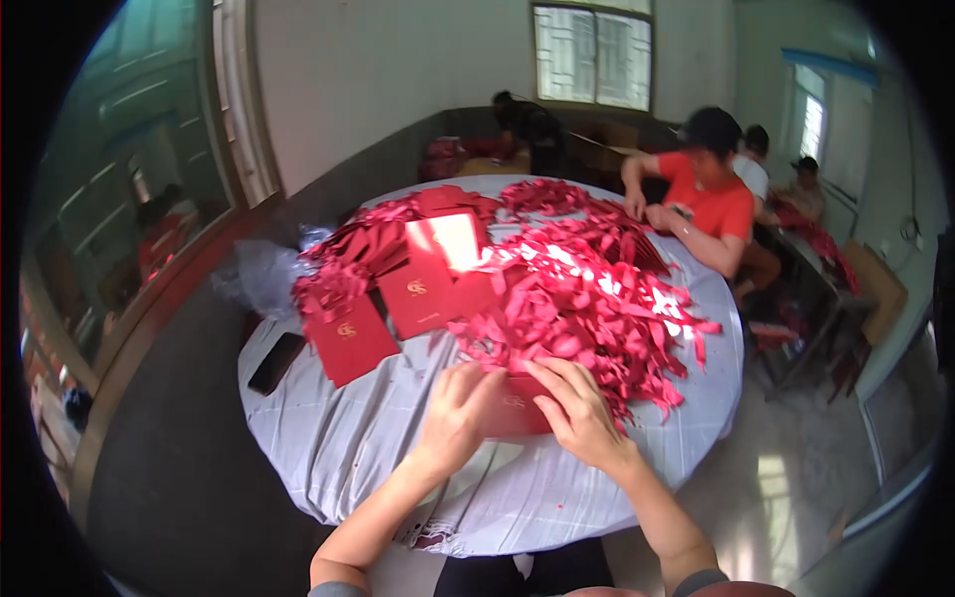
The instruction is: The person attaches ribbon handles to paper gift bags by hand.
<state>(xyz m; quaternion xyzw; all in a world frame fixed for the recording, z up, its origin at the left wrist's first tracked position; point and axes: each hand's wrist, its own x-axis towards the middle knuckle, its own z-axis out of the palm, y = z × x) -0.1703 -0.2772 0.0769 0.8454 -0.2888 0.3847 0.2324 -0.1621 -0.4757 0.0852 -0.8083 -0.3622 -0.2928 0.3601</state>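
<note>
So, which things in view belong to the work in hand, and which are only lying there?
Belonging to the work:
red packet between the left hand and right hand
pile of ribbons
other red packets

Seemingly just lying there:
dark phone
clear plastic bag

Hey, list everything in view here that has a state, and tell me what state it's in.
Red packet: between the two hands, front showing.
Left hand: fingers bent, at the packet; grip unclear.
Right hand: fingers bent, at the packet; grip unclear.
Pink-red ribbons: heaped, tangled.
Other red packets: piled, overlapping.
Phone: lying flat, dark.
Plastic bag: crumpled.
Tablecloth: wrinkled.
Co-worker in red: head bowed.
</note>
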